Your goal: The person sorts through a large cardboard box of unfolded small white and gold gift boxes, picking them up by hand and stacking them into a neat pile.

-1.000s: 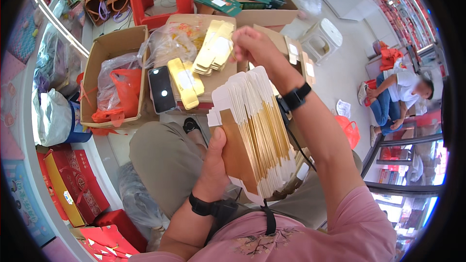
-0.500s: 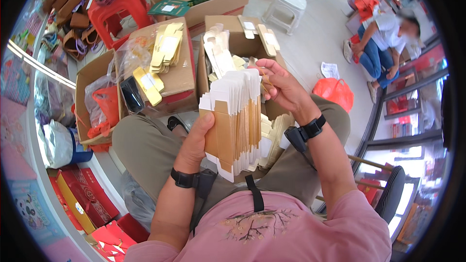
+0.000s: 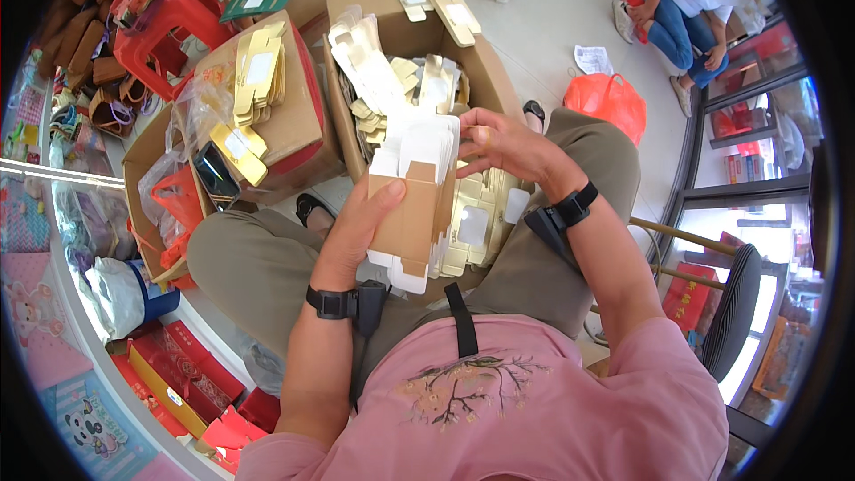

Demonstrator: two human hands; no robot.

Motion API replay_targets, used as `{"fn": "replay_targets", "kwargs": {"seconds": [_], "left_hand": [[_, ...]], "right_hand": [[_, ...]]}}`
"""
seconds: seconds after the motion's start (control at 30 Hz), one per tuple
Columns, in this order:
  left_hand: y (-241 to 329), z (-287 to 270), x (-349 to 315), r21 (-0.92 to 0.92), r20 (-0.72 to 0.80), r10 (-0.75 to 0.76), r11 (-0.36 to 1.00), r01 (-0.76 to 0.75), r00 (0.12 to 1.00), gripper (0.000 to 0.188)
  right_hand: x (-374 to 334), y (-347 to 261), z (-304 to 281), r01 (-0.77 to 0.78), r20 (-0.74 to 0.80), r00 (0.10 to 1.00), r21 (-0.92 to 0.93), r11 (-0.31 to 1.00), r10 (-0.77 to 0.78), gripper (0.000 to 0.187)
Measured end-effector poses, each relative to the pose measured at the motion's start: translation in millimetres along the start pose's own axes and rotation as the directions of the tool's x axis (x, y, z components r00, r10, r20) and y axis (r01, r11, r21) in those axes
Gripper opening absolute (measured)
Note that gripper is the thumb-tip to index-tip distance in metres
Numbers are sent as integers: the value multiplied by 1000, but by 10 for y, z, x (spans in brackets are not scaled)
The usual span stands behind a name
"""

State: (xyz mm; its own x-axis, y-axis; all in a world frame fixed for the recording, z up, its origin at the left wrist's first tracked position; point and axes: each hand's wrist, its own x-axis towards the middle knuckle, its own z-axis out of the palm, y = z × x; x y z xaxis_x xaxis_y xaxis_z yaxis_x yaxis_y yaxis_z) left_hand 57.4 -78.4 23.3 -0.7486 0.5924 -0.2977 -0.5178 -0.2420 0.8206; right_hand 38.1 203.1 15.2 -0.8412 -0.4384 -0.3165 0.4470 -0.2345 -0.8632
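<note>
My left hand (image 3: 356, 223) is wrapped around the left side of a stack of flattened cardboard boxes (image 3: 416, 223), its thumb across the front one. The boxes have gold-brown panels and white flaps, and they stand upright above my lap. My right hand (image 3: 517, 150) is at the stack's upper right edge, with bent fingers and the thumb close against it. What those fingers pinch is too small and partly hidden to make out. Behind my right hand and below it, more flattened gold boxes (image 3: 476, 224) lean between my thighs.
Ahead stands an open carton (image 3: 485, 71) with pale gold flattened boxes inside. To its left, a closed carton (image 3: 307, 116) bears gold flattened boxes (image 3: 258, 76) and a dark phone (image 3: 215, 171). A red stool (image 3: 169, 31), an orange bag (image 3: 607, 105) and a seated person (image 3: 686, 18) are farther off.
The stack has gone from fanned out to narrower and more even. My right hand has moved from above its right corner down against its right side. The whole view has shifted slightly.
</note>
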Motion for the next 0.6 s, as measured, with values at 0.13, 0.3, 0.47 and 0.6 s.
{"fn": "replay_targets", "kwargs": {"seconds": [0.13, 0.3, 0.47, 0.6], "left_hand": [[-47, -42, 75, 96, -65, 57, 994, -51, 996, 75], [-32, -136, 64, 219, -62, 13, 976, 1, 998, 84], [-91, -142, 90, 438, -35, 50, 898, -29, 998, 85], [-103, -141, 107, 628, 9, 11, 778, -15, 1000, 87]], "right_hand": [[71, -60, 108, -59, -41, 998, -84, 995, 55, 70], [107, -101, 31, -109, -46, 993, -63, 992, 106, 72], [129, -171, 100, -166, -41, 986, -382, 909, 163, 83], [170, -229, 153, -231, -58, 968, -570, 788, 243, 84]]}}
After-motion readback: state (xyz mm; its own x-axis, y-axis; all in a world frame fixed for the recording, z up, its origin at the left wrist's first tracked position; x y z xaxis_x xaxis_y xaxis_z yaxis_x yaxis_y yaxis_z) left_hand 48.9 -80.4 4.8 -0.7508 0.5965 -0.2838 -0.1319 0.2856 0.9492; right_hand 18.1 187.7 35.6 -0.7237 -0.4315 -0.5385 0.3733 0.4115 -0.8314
